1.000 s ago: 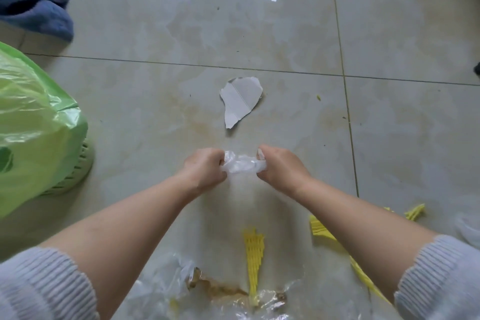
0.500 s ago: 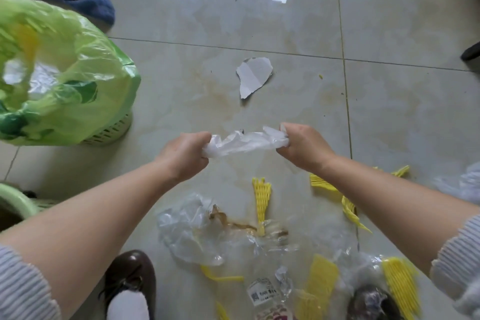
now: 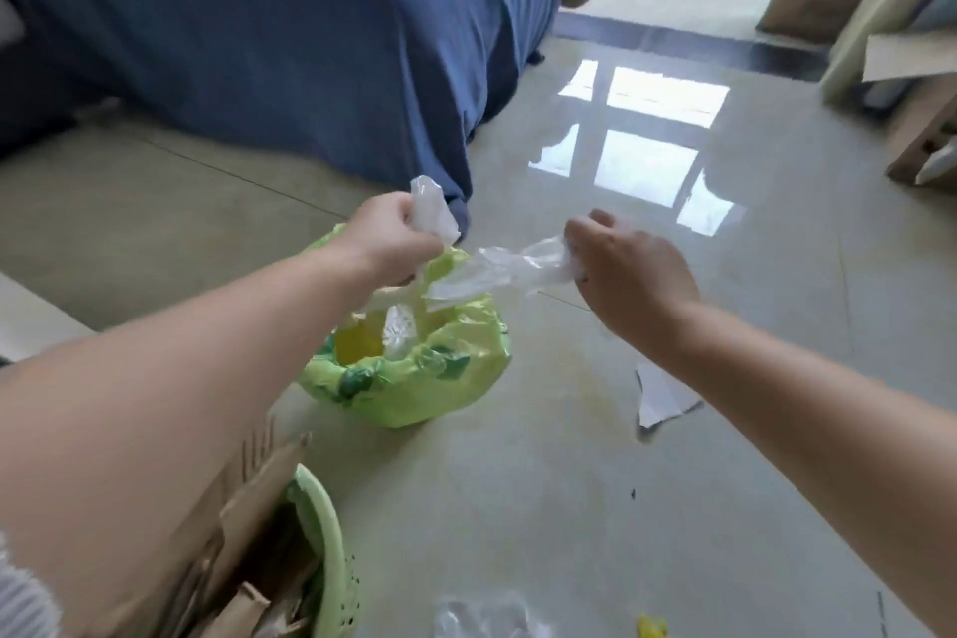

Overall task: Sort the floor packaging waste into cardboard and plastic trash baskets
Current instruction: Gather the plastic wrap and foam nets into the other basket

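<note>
Head view: clear plastic film [image 3: 497, 269] is held stretched above the green-lined plastic basket [image 3: 414, 378], left hand [image 3: 393, 244] fisted on one end, right hand [image 3: 621, 275] pinching the other (loosely). Light film could drift past the rim if released unevenly.

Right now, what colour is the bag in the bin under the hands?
Light green with darker green leafy prints: the bin bag, seen in the head view.

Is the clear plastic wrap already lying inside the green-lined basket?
No, the clear plastic wrap is held in the air between the left hand and the right hand, above the green-lined basket.
</note>
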`<state>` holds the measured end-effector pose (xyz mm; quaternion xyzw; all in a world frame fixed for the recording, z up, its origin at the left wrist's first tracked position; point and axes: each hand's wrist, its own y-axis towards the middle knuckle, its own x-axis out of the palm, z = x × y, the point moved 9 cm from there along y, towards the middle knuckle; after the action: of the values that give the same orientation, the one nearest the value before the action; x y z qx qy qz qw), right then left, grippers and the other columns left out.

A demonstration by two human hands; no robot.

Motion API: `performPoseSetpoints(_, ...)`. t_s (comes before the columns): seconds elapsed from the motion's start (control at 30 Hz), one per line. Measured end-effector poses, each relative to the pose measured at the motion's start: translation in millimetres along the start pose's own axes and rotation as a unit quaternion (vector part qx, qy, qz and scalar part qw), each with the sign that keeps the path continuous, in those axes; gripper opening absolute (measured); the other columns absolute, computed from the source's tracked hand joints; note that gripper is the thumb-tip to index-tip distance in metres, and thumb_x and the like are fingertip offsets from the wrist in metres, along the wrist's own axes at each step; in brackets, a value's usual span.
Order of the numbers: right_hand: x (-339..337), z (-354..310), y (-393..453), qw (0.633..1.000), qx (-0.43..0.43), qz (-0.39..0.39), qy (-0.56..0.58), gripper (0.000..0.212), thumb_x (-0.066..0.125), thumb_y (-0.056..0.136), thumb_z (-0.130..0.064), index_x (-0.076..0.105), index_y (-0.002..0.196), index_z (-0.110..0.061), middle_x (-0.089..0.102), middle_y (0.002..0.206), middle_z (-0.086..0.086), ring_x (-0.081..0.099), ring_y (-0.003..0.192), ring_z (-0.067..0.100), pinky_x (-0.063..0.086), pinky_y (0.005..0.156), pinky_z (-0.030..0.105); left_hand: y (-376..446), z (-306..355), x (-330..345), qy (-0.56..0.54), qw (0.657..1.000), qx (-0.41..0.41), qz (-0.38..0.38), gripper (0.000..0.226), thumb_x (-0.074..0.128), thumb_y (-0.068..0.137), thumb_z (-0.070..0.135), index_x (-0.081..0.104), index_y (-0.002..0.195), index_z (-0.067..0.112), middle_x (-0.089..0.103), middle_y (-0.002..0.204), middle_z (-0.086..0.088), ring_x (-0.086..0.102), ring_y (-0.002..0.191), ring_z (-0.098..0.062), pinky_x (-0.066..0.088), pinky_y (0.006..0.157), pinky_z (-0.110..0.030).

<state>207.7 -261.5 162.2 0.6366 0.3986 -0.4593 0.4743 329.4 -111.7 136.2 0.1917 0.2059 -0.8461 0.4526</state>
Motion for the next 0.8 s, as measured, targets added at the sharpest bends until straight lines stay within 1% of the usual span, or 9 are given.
performPoseSetpoints(0.1, 22, -67, 47, 0.986, -0.110, -0.055, -0.110, 0.022, 0.049, 0.086, -0.003, 0.052, 0.106, -0.011, 0.049, 0.103, 0.009, 0.040, 0.065, 0.026, 0.027, 0.048, 0.028, 18, -53, -14, -0.026, 0.994, -0.099, -0.041, 0.012, 0.061, 0.080, 0.007, 0.054, 0.078, 0.016, 0.045, 0.072, -0.003, 0.043, 0.056, -0.016, 0.039, 0.045, -0.019)
performPoseSetpoints(0.17, 48, -113, 63, 0.968, -0.184, -0.093, -0.145, 0.028, 0.050, 0.084, 0.000, 0.054, 0.110, -0.010, 0.049, 0.110, 0.008, 0.049, 0.071, 0.025, 0.031, 0.052, 0.030, 27, -87, -17, -0.037, 0.987, -0.145, -0.057, 0.014, 0.059, 0.085, 0.004, 0.053, 0.080, 0.017, 0.046, 0.072, -0.002, 0.044, 0.056, -0.014, 0.038, 0.039, -0.015)
performPoseSetpoints(0.23, 78, -149, 74, 0.956, -0.226, -0.120, -0.142, 0.032, 0.052, 0.084, 0.000, 0.054, 0.114, -0.010, 0.048, 0.116, 0.009, 0.060, 0.089, 0.027, 0.036, 0.059, 0.032, 32, -117, -18, -0.028, 0.981, -0.179, -0.069, 0.013, 0.055, 0.088, 0.008, 0.051, 0.079, 0.018, 0.047, 0.071, -0.001, 0.045, 0.056, -0.013, 0.040, 0.041, -0.016)
performPoseSetpoints(0.37, 149, -173, 88, 0.952, -0.189, -0.216, -0.104, 0.037, 0.052, 0.088, -0.004, 0.050, 0.124, -0.009, 0.048, 0.119, 0.011, 0.059, 0.102, 0.029, 0.043, 0.069, 0.035, 40, -164, -22, -0.008, 0.968, -0.241, -0.070, 0.026, 0.050, 0.090, 0.014, 0.045, 0.065, 0.015, 0.046, 0.061, -0.003, 0.047, 0.048, -0.014, 0.044, 0.045, -0.020)
performPoseSetpoints(0.47, 190, -165, 89, 0.947, -0.125, -0.285, -0.078, 0.034, 0.044, 0.092, -0.005, 0.052, 0.125, -0.006, 0.052, 0.123, 0.014, 0.056, 0.110, 0.032, 0.049, 0.081, 0.038, 46, -183, -17, 0.057, 0.955, -0.274, -0.093, 0.013, 0.055, 0.089, 0.015, 0.056, 0.081, 0.006, 0.059, 0.073, -0.012, 0.059, 0.063, -0.026, 0.057, 0.066, -0.032)
performPoseSetpoints(0.53, 208, -163, 84, 0.940, -0.110, -0.318, -0.053, 0.033, 0.043, 0.092, -0.005, 0.054, 0.124, -0.004, 0.055, 0.124, 0.016, 0.057, 0.112, 0.033, 0.048, 0.084, 0.039, 48, -189, -8, 0.121, 0.943, -0.281, -0.130, 0.018, 0.049, 0.088, 0.010, 0.059, 0.098, -0.002, 0.065, 0.096, -0.022, 0.066, 0.078, -0.033, 0.057, 0.080, -0.046)
performPoseSetpoints(0.63, 220, -163, 74, 0.920, -0.105, -0.376, -0.030, 0.036, 0.052, 0.091, -0.013, 0.051, 0.125, -0.003, 0.055, 0.124, 0.017, 0.054, 0.113, 0.033, 0.047, 0.088, 0.037, 49, -187, 3, 0.219, 0.920, -0.269, -0.183, 0.024, 0.045, 0.089, 0.007, 0.057, 0.108, -0.002, 0.062, 0.108, -0.024, 0.068, 0.090, -0.038, 0.058, 0.076, -0.050)
performPoseSetpoints(0.73, 205, -153, 74, 0.914, -0.083, -0.396, -0.014, 0.070, 0.070, 0.079, -0.035, 0.039, 0.136, -0.010, 0.044, 0.128, 0.019, 0.049, 0.115, 0.037, 0.046, 0.095, 0.041, 56, -164, -6, 0.349, 0.898, -0.202, -0.178, 0.030, 0.045, 0.092, 0.009, 0.054, 0.118, 0.000, 0.059, 0.113, -0.021, 0.070, 0.074, -0.031, 0.060, 0.066, -0.044)
performPoseSetpoints(0.8, 176, -145, 77, 0.929, -0.101, -0.357, -0.008, 0.080, 0.072, 0.073, -0.043, 0.036, 0.140, -0.016, 0.040, 0.132, 0.018, 0.045, 0.118, 0.036, 0.044, 0.099, 0.043, 56, -134, -15, 0.433, 0.876, -0.133, -0.164, 0.037, 0.044, 0.092, 0.007, 0.051, 0.128, 0.006, 0.058, 0.116, -0.016, 0.067, 0.062, -0.024, 0.059, 0.058, -0.034)
